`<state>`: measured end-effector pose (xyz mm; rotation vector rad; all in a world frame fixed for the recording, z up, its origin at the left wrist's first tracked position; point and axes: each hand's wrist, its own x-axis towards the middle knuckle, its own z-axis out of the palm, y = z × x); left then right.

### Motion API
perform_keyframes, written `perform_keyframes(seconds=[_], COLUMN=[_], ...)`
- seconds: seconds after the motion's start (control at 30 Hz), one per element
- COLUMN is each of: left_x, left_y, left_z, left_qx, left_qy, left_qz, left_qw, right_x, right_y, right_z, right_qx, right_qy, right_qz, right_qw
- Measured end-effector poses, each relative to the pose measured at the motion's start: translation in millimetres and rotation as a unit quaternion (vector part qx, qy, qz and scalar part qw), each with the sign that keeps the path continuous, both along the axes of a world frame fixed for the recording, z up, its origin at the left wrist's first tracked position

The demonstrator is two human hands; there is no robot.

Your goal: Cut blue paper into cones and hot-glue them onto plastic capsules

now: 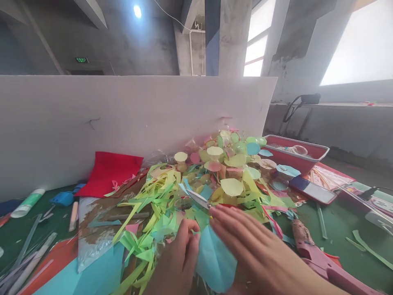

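Blue paper disc (215, 262), left hand (177, 259) curled at its edge, grip unclear, right hand (250, 241) flattened against it

Light-blue paper piece (215, 264), rounded, creased, tilted, at bottom centre, silver-bladed scissors (199, 200) just beyond, pointing upper left

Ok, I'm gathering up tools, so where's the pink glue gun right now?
In the head view, the pink glue gun lies at the lower right on the green table, to the right of the right hand.
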<state>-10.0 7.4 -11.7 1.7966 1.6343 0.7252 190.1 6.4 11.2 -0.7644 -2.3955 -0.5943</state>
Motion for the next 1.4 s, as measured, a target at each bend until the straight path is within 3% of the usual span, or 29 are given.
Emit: perform_keyframes(seconds=[0.17,0.3,0.4,0.57,0.77,0.93,1.13,1.27,1.4], left_x=[-9,-17,-25,-32,-30,-30,-29,-31,-32], left_y=[1,4,8,12,11,10,9,11,10], left_z=[7.5,13.3,8.7,-1.0,6.4,6.7,6.0,5.2,4.7], left_qx=[0.050,0.042,0.046,0.045,0.035,0.023,0.026,0.031,0.017], left_qy=[0.023,0.038,0.063,0.099,0.103,0.116,0.099,0.133,0.137], left_qz=[0.027,0.049,0.053,0.049,0.062,0.041,0.054,0.037,0.020], left_qw=[0.998,0.997,0.996,0.993,0.992,0.992,0.993,0.990,0.990], right_x=[-4,-4,-8,-9,-8,-13,-11,-14,-13], right_y=[0,-2,-2,-1,-2,0,0,1,0], right_z=[-16.0,-9.1,-9.5,-14.9,-9.2,-15.9,-13.8,-26.3,-23.0], right_qx=[0.068,0.102,0.118,0.093,0.089,0.081,0.106,0.089,0.099], right_qy=[-0.104,-0.082,-0.085,-0.117,-0.044,-0.103,-0.032,-0.065,-0.069], right_qz=[0.037,0.022,0.035,0.044,0.031,0.071,0.018,0.035,0.028], right_qw=[0.992,0.991,0.989,0.988,0.995,0.989,0.994,0.993,0.992])
